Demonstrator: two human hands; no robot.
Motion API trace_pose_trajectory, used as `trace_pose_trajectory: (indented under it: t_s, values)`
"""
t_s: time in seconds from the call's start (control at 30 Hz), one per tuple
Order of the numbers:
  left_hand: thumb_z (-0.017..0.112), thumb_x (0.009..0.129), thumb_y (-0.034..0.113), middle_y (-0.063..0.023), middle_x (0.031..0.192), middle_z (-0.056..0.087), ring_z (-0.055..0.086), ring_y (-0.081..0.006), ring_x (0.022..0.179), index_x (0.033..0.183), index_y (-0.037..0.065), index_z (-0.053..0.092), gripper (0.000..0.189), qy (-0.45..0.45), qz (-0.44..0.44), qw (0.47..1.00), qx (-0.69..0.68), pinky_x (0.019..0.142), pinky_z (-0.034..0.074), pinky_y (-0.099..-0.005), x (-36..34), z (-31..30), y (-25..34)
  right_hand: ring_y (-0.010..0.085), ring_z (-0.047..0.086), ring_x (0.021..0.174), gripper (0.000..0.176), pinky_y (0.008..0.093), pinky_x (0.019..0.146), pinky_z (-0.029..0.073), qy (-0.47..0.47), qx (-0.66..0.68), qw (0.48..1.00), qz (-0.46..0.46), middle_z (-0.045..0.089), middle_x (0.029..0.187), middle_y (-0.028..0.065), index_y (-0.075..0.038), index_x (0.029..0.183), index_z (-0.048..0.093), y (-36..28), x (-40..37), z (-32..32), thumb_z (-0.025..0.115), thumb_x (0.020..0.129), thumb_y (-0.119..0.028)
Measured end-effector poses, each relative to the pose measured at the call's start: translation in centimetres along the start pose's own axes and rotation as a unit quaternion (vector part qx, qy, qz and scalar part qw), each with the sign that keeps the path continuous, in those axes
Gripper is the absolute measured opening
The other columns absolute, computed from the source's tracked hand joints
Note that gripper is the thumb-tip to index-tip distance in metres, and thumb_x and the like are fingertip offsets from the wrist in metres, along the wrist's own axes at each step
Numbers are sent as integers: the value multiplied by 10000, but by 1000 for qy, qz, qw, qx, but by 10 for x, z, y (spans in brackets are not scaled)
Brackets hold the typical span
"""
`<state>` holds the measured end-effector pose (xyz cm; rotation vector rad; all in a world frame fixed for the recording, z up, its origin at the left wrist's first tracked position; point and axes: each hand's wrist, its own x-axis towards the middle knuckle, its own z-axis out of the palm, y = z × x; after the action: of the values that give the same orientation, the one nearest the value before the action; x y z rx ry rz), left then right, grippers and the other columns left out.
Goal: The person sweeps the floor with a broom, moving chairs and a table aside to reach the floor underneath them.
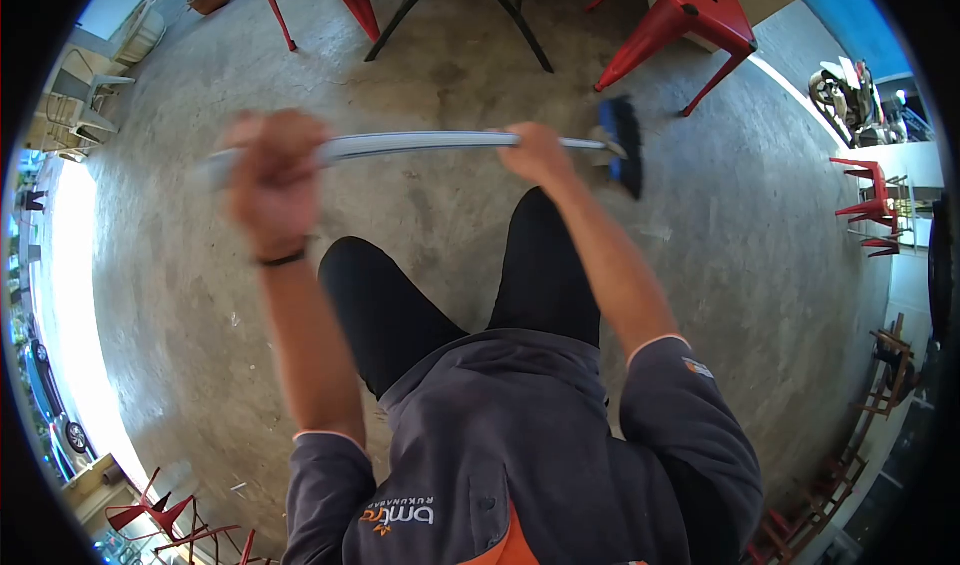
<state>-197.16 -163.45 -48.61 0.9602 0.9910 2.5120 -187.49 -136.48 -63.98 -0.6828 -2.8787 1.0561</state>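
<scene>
A broom with a pale grey handle (420, 143) stretches across the view in front of my knees. My left hand (275, 170), blurred by motion and with a dark band at the wrist, is closed round the upper end of the handle. Further down, my right hand (538, 155) wraps the handle close to the broom head (622, 147). That head has blue and dark bristles, smeared by motion, and appears over the concrete floor (430, 215) at the right.
A red metal stool (690, 15) stands beyond the broom head. Dark crossed table legs (460, 10) and another red seat's legs (345, 0) are ahead. Pale chairs (85, 95) line the left, while red chairs (870, 205) and a motorbike (845, 100) stand at the right.
</scene>
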Motion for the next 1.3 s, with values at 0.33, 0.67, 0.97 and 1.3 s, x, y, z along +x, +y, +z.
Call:
trace_pose_trajectory:
  t_s: [0.33, 0.67, 0.97, 1.3]
  values:
    - [519, 759, 203, 18, 478, 275, 318, -105, 436, 509, 162, 307, 330, 126, 244, 782, 559, 480, 304, -242, -63, 11, 330, 383, 588, 677, 222, 455, 621, 475, -83, 205, 895, -387, 588, 654, 183, -65, 657, 605, -259, -44, 119, 606, 753, -265]
    - [517, 844, 222, -76, 672, 556, 563, -162, 596, 875, 8, 513, 217, -63, 113, 880, 457, 568, 488, -269, -155, 112, 371, 344, 573, 569, 367, 443, 529, 437, -11, 196, 843, -501, 555, 571, 132, -78, 609, 512, -247, -119, 36, 613, 818, -363]
    - [508, 803, 158, -24, 576, 393, 436, -180, 617, 749, 88, 402, 138, 19, 97, 971, 218, 750, 371, -381, -72, 14, 94, 336, 561, 699, 319, 458, 662, 385, 142, -53, 958, -244, 561, 641, 112, -76, 634, 524, -57, -18, 37, 574, 855, -301]
    - [460, 920, 232, 21, 528, 312, 324, -109, 554, 726, 138, 349, 243, 40, 154, 954, 255, 544, 318, -267, -112, 20, 232, 396, 529, 674, 336, 464, 597, 397, 4, 173, 908, -381, 548, 657, 168, -26, 640, 479, -194, -35, 123, 612, 843, -258]
